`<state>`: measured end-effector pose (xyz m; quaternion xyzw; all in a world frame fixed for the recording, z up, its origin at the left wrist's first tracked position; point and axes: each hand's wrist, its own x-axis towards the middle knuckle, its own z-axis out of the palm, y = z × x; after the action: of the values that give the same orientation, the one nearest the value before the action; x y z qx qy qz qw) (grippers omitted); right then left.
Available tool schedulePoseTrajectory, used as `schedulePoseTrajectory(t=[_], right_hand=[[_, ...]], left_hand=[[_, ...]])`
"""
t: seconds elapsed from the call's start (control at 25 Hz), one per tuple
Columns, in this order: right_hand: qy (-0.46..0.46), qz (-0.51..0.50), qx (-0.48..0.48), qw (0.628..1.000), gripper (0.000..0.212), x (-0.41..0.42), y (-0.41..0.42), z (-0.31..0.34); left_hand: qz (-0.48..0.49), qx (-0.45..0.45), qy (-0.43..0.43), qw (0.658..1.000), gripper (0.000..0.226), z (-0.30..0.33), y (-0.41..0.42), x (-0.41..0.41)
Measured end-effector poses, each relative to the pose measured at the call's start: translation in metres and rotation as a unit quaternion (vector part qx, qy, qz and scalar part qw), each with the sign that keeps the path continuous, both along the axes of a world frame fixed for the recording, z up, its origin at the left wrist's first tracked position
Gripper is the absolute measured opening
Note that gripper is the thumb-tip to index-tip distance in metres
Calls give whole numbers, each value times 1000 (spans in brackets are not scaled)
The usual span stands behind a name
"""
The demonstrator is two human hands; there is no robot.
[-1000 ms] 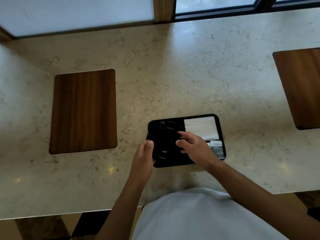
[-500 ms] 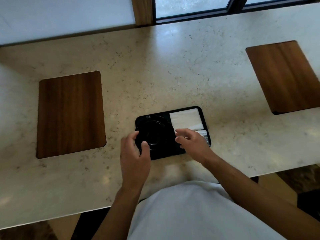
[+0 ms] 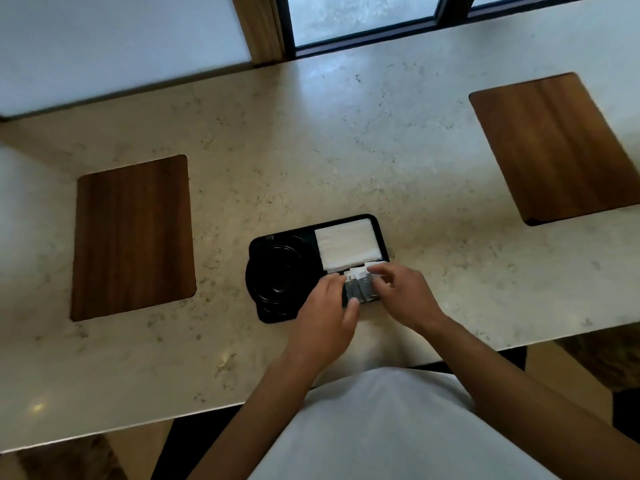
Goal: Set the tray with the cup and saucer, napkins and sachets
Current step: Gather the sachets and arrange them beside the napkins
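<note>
A black tray (image 3: 263, 315) lies on the marble counter near its front edge. In its left half sit a black saucer (image 3: 258, 275) and a black cup (image 3: 282, 271). White napkins (image 3: 348, 245) fill the far right compartment. Grey and white sachets (image 3: 360, 284) stand in the near right compartment. My left hand (image 3: 327, 318) pinches the sachets from the left, thumb at their near edge. My right hand (image 3: 403, 294) holds them from the right, fingertips on their tops. Both hands cover part of the sachets and the tray's near right edge.
A wooden inlay (image 3: 133, 237) is set into the marble counter (image 3: 311, 150) at left, and another wooden inlay (image 3: 557, 147) at right. A window frame (image 3: 363, 43) runs along the back edge. My white shirt (image 3: 398, 427) fills the bottom of the view.
My left hand has moved right from the saucer side to the sachets. My right hand has shifted down onto the sachets. The view has panned, so the tray sits more to the middle.
</note>
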<state>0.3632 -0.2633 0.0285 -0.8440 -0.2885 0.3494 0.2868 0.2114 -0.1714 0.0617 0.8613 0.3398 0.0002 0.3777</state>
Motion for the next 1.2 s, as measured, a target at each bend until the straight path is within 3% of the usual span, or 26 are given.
schedulePoseTrajectory(t=[0.16,0.32,0.68,0.88,1.2], right_hand=[[-48,24,9,999,34,35,2,-3],[-100,170,-32,980,40,50,6,-14],[-184,310,-104,927,63,40,5,-33],[-187,306,-147,922,69,31,-5,-43],[-187,302,-142,924,69,40,1,-48]], left_hand=[[-11,23,81,996,55,-17,-15,31],[11,92,186,978,57,-27,-10,56],[-80,155,286,942,70,-51,-3,75],[-92,151,341,923,77,-58,-1,74],[-86,158,317,931,79,-58,6,76]])
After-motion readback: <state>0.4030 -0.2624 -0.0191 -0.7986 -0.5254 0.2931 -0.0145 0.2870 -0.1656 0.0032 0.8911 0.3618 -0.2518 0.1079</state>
